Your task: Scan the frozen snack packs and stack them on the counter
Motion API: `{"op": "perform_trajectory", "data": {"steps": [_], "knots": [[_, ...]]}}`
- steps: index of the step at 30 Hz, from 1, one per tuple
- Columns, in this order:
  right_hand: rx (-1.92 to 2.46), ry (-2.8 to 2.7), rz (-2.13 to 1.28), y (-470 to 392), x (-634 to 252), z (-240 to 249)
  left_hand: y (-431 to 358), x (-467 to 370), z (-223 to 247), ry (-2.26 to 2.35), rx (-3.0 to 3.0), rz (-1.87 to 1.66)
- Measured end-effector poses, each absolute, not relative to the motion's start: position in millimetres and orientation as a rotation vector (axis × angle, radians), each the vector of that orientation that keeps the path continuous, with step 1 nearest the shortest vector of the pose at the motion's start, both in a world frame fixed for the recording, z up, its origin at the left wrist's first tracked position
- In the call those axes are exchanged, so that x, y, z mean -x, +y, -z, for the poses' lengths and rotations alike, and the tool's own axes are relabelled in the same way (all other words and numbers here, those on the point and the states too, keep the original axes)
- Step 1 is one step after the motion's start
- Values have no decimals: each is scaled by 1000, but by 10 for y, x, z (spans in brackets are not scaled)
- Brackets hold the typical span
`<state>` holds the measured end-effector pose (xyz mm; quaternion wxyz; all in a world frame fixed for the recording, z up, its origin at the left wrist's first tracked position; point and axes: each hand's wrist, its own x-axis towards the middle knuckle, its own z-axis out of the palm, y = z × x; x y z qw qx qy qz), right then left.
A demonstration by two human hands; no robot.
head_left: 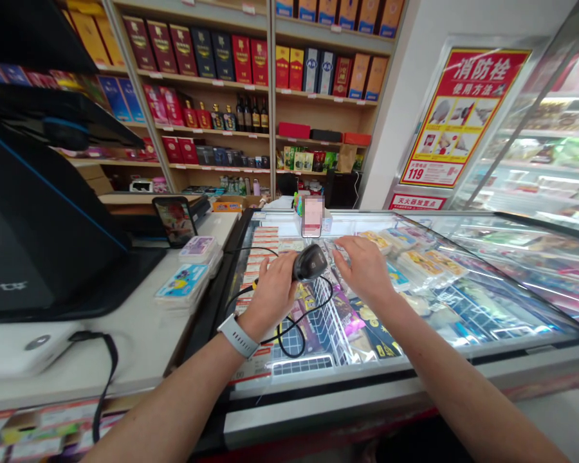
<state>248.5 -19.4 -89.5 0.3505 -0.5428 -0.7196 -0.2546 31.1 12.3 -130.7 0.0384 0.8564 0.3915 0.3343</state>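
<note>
My left hand (274, 289), with a pale watch strap on its wrist, is closed round the handle of a black barcode scanner (311, 262). The scanner's head points away to the right, above the glass top of a chest freezer (318, 379). Its black cable (303, 344) loops loosely over the glass beneath the hand. Just right of the scanner's head, my right hand (364, 267) hovers with bent fingers, thumb apart, and nothing visible in it. Beyond both hands stands an upright phone (312, 217), its screen blurred.
On the left counter (149, 344) are a black checkout terminal (43, 225), a propped phone (174, 220) and stacked card packs (186, 281). Packaged frozen goods (424, 263) lie under the glass. Shelves of boxed bottles (212, 54) line the back, beside a red fire-hydrant notice (466, 116).
</note>
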Motion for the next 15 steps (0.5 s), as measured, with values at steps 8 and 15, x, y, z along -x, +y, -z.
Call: {"op": "perform_trajectory", "data": {"steps": [8, 15], "knots": [[1304, -1906, 588, -190, -2112, 707, 125, -314, 1297, 1184, -2613, -1035], [1174, -1992, 515, -191, -1695, 602, 122, -300, 1303, 1219, -2678, -1039]]}}
